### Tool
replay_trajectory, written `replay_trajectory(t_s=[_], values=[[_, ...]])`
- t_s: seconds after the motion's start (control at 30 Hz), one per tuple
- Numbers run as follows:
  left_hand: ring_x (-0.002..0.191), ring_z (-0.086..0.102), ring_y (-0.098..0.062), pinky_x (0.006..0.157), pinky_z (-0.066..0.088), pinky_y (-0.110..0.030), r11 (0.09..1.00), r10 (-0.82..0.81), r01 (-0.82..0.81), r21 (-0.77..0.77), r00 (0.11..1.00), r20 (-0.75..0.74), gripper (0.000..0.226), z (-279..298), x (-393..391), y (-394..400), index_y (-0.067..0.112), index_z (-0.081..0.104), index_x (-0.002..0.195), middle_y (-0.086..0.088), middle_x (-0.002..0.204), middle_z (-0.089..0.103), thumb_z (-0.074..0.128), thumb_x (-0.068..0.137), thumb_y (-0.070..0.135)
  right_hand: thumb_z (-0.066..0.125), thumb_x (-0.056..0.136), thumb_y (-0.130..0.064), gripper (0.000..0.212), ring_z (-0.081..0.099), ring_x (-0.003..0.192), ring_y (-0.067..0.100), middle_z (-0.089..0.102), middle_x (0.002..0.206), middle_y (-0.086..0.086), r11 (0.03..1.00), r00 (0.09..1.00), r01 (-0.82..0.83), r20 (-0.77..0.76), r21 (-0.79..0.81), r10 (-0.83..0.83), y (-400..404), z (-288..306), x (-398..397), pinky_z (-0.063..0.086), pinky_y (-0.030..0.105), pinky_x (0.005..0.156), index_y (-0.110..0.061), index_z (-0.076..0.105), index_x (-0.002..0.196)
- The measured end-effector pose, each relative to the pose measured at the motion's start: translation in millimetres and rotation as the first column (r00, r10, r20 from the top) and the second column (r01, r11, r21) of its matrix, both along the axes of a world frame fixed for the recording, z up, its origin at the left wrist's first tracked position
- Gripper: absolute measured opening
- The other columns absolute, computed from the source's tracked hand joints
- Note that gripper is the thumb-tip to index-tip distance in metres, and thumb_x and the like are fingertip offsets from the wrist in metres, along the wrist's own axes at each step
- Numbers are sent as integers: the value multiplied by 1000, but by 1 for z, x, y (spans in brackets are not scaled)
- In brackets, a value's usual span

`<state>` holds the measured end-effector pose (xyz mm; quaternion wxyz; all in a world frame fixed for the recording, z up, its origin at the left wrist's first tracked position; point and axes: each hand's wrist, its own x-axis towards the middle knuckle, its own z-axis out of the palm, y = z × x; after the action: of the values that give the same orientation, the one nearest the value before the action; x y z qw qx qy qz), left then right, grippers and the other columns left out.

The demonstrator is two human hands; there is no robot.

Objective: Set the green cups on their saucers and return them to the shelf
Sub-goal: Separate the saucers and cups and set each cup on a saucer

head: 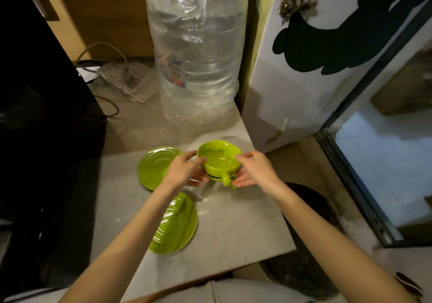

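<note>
Two green cups are nested one in the other, the top cup (219,156) showing its hollow, the handles pointing toward me. My left hand (184,171) grips the stack from the left and my right hand (253,170) from the right, a little above the pale stone counter (233,228). One green saucer (153,167) lies flat just left of the cups, partly under my left hand. A second green saucer (177,228) lies nearer to me, my left forearm crossing it. No shelf is in view.
A large clear water bottle (196,50) stands behind the cups. A black appliance (39,115) fills the left side. A power strip with cables (126,78) lies at the back. A white fridge side (304,68) rises right of the counter's edge.
</note>
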<state>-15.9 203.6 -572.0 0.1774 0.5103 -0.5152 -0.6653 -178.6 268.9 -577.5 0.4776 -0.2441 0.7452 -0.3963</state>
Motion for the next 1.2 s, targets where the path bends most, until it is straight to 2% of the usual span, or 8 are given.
replay_trajectory(t_s=[0.13,0.23,0.37,0.63,0.73,0.87,1.03,1.2], values=[[36,61,-13,43,52,-21,1000,19,-19,-1,1000,-16,32,0,-3,-2,10,53,120,-9,43,64,51,88,9,48,87,-5,6,63,36,21,60,61,22,1000,1000,1,-24,4,-1,-4,-1,2,57,35,46,-10,46,85],[37,62,-13,44,53,-21,999,41,-40,17,998,-43,28,3,-3,-2,11,56,113,-6,40,63,48,87,5,47,86,-1,17,63,36,20,60,60,22,1000,998,-23,-54,4,23,-9,5,1,58,36,49,-14,45,75],[41,65,-14,47,55,-22,994,109,-109,0,990,-95,32,10,6,-5,13,58,116,-6,43,65,51,85,6,47,86,-1,15,62,33,18,60,58,21,997,996,-60,-62,-41,57,-20,15,2,55,27,39,-8,43,98],[39,64,-10,43,52,-18,936,337,-345,-64,934,-116,48,18,46,-14,10,46,131,-11,62,66,53,84,1,51,89,-6,22,62,36,12,61,58,13,955,966,-249,-116,-164,232,-58,14,37,56,28,43,-14,40,106],[35,61,-8,42,51,-18,898,432,-438,-45,896,-100,52,12,62,-14,10,42,134,-2,47,66,53,85,-1,48,90,-5,20,58,31,7,58,59,11,937,948,-308,-128,-162,290,-70,8,57,53,24,39,-14,40,105],[33,60,-8,41,52,-18,855,518,-518,13,854,-54,55,-7,78,-15,10,39,136,-11,59,64,55,85,0,44,91,-4,25,55,28,6,58,61,13,928,922,-365,-168,-76,348,-83,-6,81,51,21,35,-9,41,116],[37,63,-10,44,55,-20,829,558,-558,28,830,18,58,-31,89,-17,14,40,137,-13,66,64,58,83,2,44,93,-3,26,71,72,39,65,98,31,919,904,-395,-175,3,390,-83,-12,95,51,22,36,-5,43,119],[46,67,-13,51,58,-23,833,553,-554,-3,832,47,57,-36,95,-13,17,43,135,-23,90,68,60,82,6,46,93,-3,25,71,80,40,65,105,29,913,896,-408,-182,29,406,-80,-12,100,50,21,36,-5,45,117]])
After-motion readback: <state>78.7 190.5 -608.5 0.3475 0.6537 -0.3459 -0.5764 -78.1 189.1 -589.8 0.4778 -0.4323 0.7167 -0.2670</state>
